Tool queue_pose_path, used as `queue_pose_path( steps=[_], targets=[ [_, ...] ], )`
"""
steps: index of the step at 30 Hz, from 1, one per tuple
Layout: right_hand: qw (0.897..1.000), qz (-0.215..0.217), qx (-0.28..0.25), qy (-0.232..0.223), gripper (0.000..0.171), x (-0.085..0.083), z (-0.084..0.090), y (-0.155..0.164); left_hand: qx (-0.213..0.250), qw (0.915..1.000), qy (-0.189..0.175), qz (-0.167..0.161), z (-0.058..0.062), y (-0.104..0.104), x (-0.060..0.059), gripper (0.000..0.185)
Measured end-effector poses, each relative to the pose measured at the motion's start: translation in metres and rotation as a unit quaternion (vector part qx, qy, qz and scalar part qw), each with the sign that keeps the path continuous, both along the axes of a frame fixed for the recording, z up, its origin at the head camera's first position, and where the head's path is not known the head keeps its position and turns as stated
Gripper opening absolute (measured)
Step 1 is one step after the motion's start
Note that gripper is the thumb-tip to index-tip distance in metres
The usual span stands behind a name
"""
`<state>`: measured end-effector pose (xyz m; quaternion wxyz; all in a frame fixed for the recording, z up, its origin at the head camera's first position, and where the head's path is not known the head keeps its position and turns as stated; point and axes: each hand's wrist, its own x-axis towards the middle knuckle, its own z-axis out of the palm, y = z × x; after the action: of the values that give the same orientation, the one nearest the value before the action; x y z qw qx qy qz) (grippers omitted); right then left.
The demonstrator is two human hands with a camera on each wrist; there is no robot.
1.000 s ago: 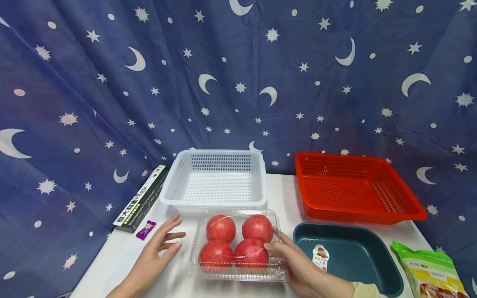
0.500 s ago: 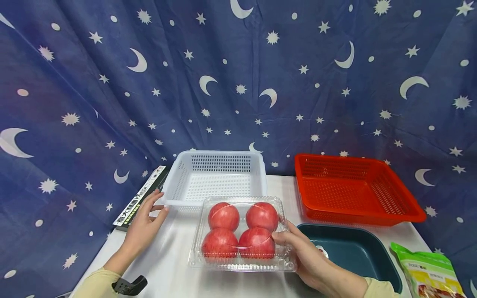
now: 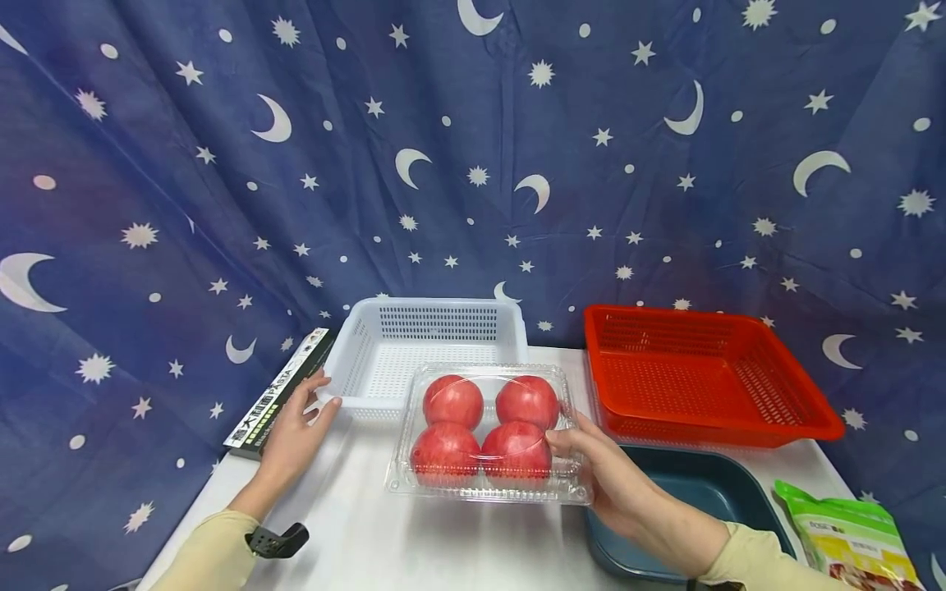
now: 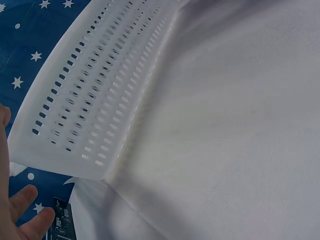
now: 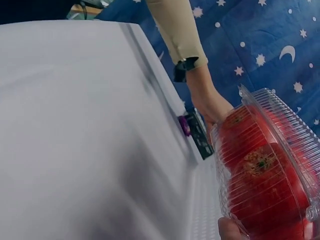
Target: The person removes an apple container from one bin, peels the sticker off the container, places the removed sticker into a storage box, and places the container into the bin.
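Observation:
My right hand (image 3: pixel 617 488) grips the right side of a clear plastic clamshell box (image 3: pixel 488 497), its thumb on top. Several red apples (image 3: pixel 447 450) sit inside the box. It hangs raised over the table, partly overlapping the front of a white basket (image 3: pixel 347 402) in the head view. Beside that basket's front left corner is my left hand (image 3: pixel 291 439), its fingers spread; whether they touch the rim I cannot tell. In the left wrist view, the fingers (image 4: pixel 37 225) lie past the basket's corner. The right wrist view shows the apples (image 5: pixel 262 175) through the clear plastic.
A black pasta box (image 3: pixel 284 390) lies left of the white basket, with a small purple packet (image 5: pixel 184 126) near it. At the right stand a red basket (image 3: pixel 709 431), a dark blue basin (image 3: pixel 709 480) and a green and yellow bag (image 3: pixel 850 533). A starry curtain (image 3: pixel 473 148) hangs behind.
The box of apples has risen and moved forward and slightly right with my right hand. My left hand has moved forward and left to the white basket's corner.

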<state>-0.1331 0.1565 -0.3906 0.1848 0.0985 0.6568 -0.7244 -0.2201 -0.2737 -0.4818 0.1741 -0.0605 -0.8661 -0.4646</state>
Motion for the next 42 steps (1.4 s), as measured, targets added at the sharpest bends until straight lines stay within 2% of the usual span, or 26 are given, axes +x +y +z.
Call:
queue_pose_path(
  steps=[7,13,17,26,35,42],
  targets=[
    [1.0,0.004,-0.012,0.018,0.078,-0.018,0.004,0.002,0.053,0.9986,0.004,-0.006,-0.006,0.005,-0.001,0.037],
    [0.999,0.006,-0.025,0.022,0.084,-0.037,0.008,0.001,0.098,0.9952,-0.001,0.002,-0.013,0.011,-0.002,0.036],
    [0.999,0.006,-0.037,0.025,0.081,-0.049,0.009,-0.001,0.127,0.9918,0.014,0.004,-0.015,0.013,-0.003,0.036],
    [0.998,0.015,-0.063,0.027,0.08,-0.074,0.012,-0.007,0.134,0.9902,0.027,0.027,-0.02,0.017,-0.006,0.04],
    [0.995,0.01,-0.095,0.019,0.078,-0.104,0.015,-0.017,0.145,0.9884,0.036,0.025,-0.02,0.02,-0.008,0.041],
    [0.995,-0.006,-0.097,0.014,0.078,-0.123,0.015,-0.029,0.154,0.9877,0.021,0.019,-0.018,0.02,-0.006,0.043]
  ],
)
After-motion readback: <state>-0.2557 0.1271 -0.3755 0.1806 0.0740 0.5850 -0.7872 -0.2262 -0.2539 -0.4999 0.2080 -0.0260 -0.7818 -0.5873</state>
